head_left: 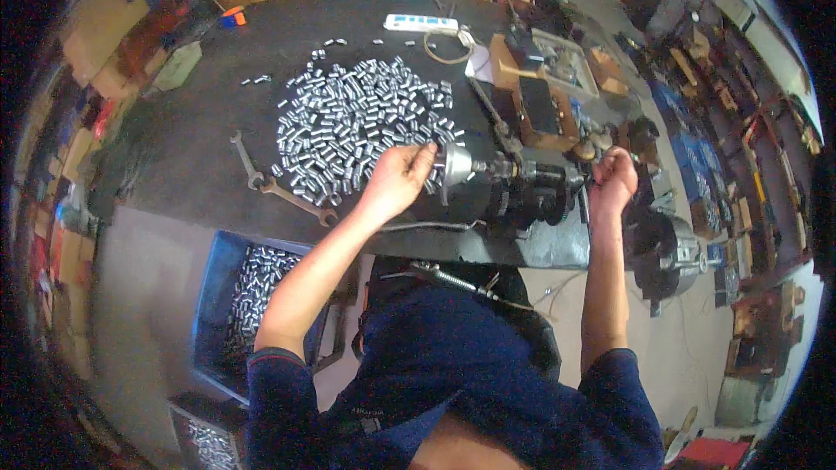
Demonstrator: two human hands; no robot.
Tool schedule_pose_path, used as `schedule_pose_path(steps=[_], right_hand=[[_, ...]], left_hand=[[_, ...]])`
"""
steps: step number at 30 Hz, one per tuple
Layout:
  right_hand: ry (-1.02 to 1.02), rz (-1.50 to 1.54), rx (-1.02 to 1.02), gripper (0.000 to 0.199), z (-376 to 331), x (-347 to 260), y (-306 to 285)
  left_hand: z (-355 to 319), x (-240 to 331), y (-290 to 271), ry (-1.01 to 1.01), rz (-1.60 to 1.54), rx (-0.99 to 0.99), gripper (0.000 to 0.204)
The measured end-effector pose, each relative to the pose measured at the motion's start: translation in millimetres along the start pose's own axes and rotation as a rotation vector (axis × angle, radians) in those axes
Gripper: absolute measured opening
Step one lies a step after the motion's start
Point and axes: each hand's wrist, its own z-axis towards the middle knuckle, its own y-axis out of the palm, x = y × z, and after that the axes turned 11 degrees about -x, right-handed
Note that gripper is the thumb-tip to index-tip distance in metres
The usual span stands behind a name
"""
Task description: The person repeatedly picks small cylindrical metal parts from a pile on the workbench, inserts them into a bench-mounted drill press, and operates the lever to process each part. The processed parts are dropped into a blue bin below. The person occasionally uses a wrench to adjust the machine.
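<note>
Head view, left hand: my left hand [402,176] is at the silver cup [457,165], thumb and fingers bent; I cannot tell whether they grasp a piece.
Right hand: my right hand [615,178] is clenched beside the machine [549,196]; what it grips, if anything, is hidden.
Cup: at the machine's left end, near the heap of metal pieces [361,122].
Step in hand: judged as handwork at the cup, the right hand probably minding the machine.
Next move: calls, in my judgement, for left fingertips kept clear of the cup before anything turns.
Bench [192,135]: two wrenches [296,202] lie at the heap's near left side.
Bin [207,296]: blue, below the bench edge, holding more small metal parts.
</note>
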Motion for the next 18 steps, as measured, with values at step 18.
schedule_pose_path(steps=[18], right_hand=[[0.047,-0.31,0.048,0.021,27,48,-16]], left_hand=[[-58,-15,-45,-0.337,-0.391,0.083,0.034]])
